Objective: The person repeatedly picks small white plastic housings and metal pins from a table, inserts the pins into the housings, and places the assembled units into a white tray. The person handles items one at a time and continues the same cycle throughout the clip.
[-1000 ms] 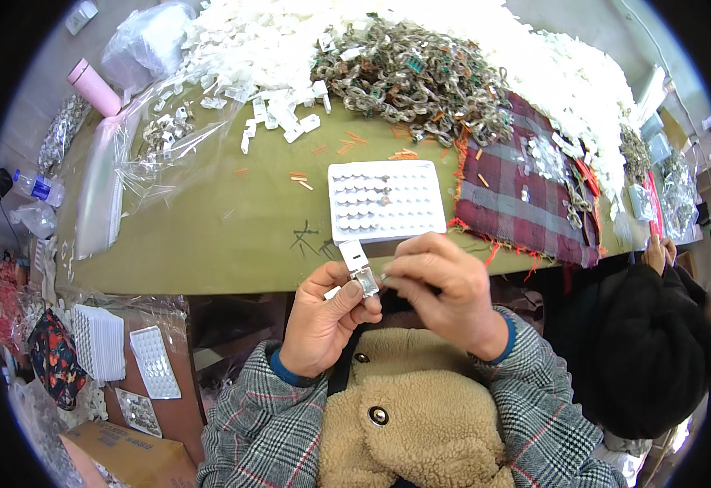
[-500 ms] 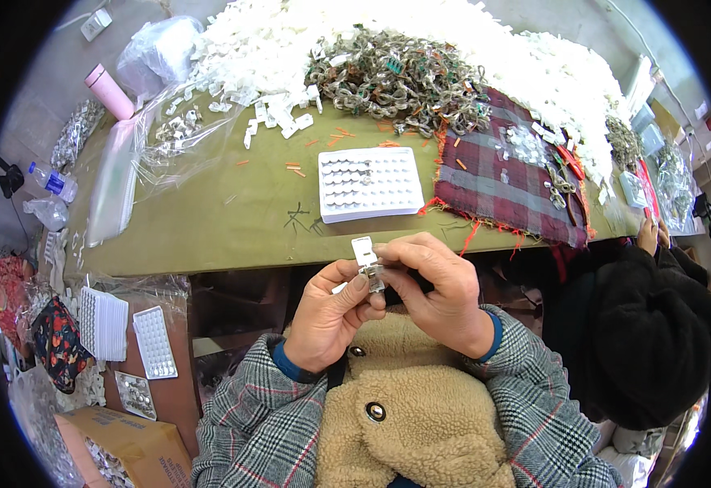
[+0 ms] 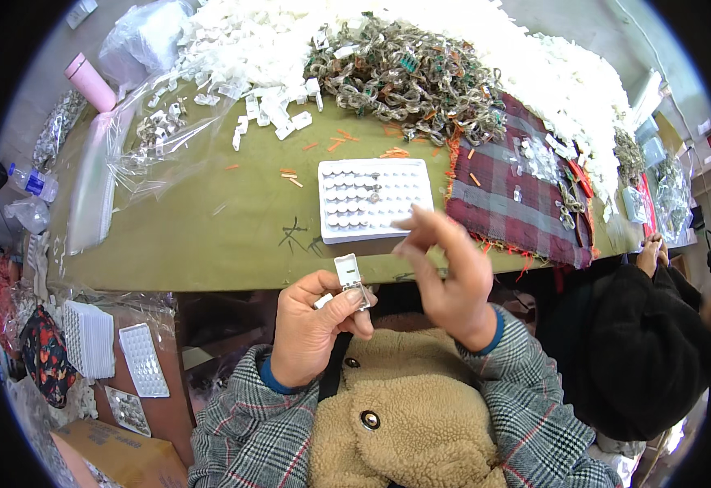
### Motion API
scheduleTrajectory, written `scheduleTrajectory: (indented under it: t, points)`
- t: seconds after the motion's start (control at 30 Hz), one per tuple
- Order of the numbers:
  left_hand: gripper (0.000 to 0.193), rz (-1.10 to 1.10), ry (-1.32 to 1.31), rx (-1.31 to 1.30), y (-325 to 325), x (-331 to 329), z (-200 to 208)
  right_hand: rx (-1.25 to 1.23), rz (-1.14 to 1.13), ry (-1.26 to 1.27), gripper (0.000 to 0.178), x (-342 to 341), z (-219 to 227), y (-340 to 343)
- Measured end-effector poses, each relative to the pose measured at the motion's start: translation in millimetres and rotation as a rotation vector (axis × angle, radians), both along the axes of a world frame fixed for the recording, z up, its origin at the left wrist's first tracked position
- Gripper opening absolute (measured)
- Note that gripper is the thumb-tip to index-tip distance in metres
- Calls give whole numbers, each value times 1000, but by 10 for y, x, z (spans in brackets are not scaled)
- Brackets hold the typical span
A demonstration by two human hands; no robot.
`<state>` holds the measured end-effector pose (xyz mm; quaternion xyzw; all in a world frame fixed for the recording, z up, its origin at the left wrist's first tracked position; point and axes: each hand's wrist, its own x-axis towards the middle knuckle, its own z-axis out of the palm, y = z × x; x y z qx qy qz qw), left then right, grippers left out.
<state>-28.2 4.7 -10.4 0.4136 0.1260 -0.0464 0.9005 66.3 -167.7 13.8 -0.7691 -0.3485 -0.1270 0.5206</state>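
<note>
My left hand (image 3: 310, 325) pinches a small white plastic clip (image 3: 346, 272) with a shiny metal part at its lower end. The clip stands upright between thumb and fingers, and another small white piece (image 3: 323, 300) shows by the same fingers. My right hand (image 3: 453, 272) is raised off to the right, blurred, thumb and forefinger apart with nothing visible between them. Its fingertips are near the front right edge of a white tray (image 3: 345, 237). Rows of small round parts (image 3: 347, 198) fill the tray's left side; a metal piece (image 3: 375, 197) lies at its middle.
Behind the tray rise a heap of clear and grey looped pieces (image 3: 396, 77) and a large white pile (image 3: 250, 41). Orange bits (image 3: 290, 177) lie scattered. A plaid cloth (image 3: 518, 195) is to the right, near another person (image 3: 632, 342). Stacked trays (image 3: 89, 337) stand lower left.
My right hand has let go of the clip and moved right and up toward the tray. My left hand still holds the clip, slightly lower and further left.
</note>
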Motion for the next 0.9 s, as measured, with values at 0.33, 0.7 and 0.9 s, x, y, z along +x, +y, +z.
scheduleTrajectory:
  t: [0.33,0.7,0.9]
  points:
    - [11,-37,11,-114,148,164,-89,-269,-15,-320,39,591,-146,315]
    - [22,14,15,-180,69,117,-65,-136,55,-79,29,170,115,147]
    - [22,-48,-47,-165,-51,5,-90,-31,60,-85,26,-233,4,145]
